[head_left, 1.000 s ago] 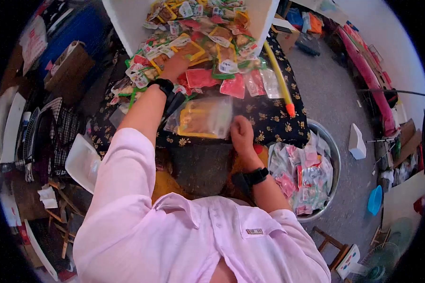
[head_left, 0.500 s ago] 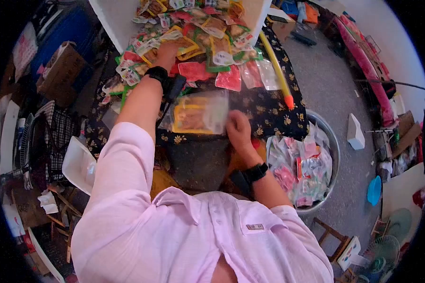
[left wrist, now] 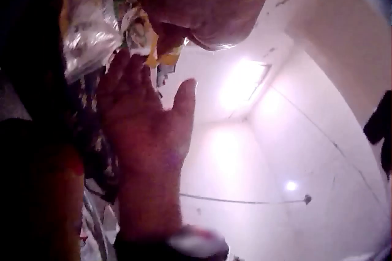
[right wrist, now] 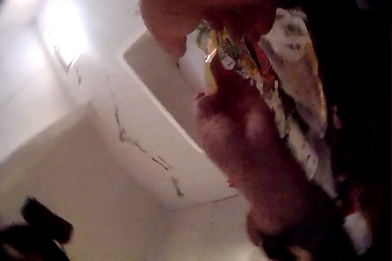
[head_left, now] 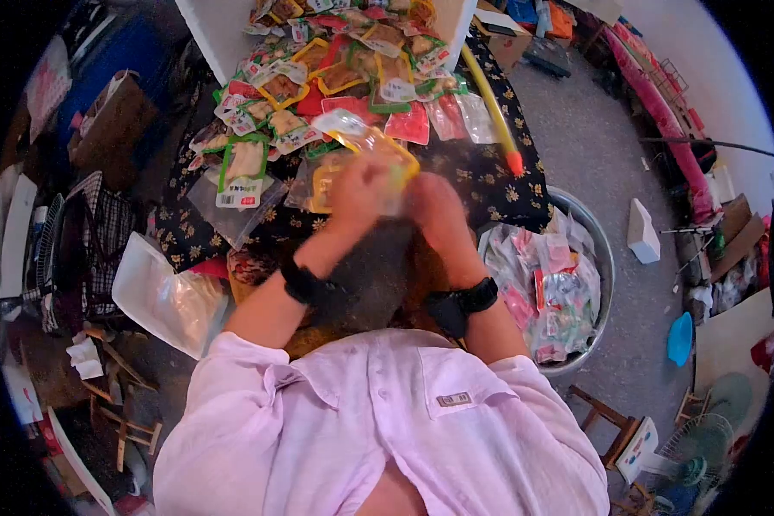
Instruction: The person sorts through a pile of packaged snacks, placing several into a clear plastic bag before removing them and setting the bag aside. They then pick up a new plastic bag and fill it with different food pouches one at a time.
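Note:
Over the near edge of the table, my left hand pinches a yellow-edged food pouch, blurred by motion. Close beside it on the right is my right hand, its fingers extended and the thumb apart in the left wrist view. A clear plastic bag lies beneath the left hand, partly hidden by it, with another yellow-edged pouch inside. Beyond the hands spreads a heap of sealed food pouches, edged in yellow, green and red.
A white foam box stands open toward me behind the heap. One green-edged pouch lies at the left on the flowered cloth. A yellow tube lies at the right. On the floor stands a metal basin full of packed bags.
My left hand has drawn back from the heap toward me, bringing a yellow-edged pouch. It now meets the right hand, which has stayed near the table's front edge.

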A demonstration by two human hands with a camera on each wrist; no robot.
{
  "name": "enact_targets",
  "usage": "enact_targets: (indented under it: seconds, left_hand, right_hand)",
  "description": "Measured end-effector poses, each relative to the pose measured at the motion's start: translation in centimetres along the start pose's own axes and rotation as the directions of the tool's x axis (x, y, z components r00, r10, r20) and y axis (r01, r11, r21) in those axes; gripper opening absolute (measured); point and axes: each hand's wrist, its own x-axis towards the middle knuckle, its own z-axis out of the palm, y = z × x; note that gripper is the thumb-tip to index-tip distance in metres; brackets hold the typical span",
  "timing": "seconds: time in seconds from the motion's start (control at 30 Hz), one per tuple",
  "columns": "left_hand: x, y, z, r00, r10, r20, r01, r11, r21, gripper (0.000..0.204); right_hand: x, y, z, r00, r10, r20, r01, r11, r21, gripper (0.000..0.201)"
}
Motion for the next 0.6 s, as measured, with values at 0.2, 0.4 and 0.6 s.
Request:
enact_targets:
  seconds: [0.2,0.4,0.6]
  left_hand:
    - [-4.9,-1.1,2.1,0.966,0.134,0.219,-0.149,0.987,0.054,0.012]
    - [-3.9,-2.2,1.7,0.926,-0.031,0.377,-0.078,0.960,0.270,0.017]
    - [-1.5,-3.0,2.5,0.950,-0.157,0.270,-0.078,0.719,0.690,0.025]
  right_hand:
    - [-1.3,-2.9,1.9,0.985,0.065,0.162,-0.127,0.902,0.412,0.028]
    - [-0.7,-0.2,-6.2,0.953,-0.285,-0.103,0.301,0.929,0.216,0.017]
    - [-1.2,-1.3,-8.2,0.893,-0.294,-0.341,0.349,0.930,0.114,0.012]
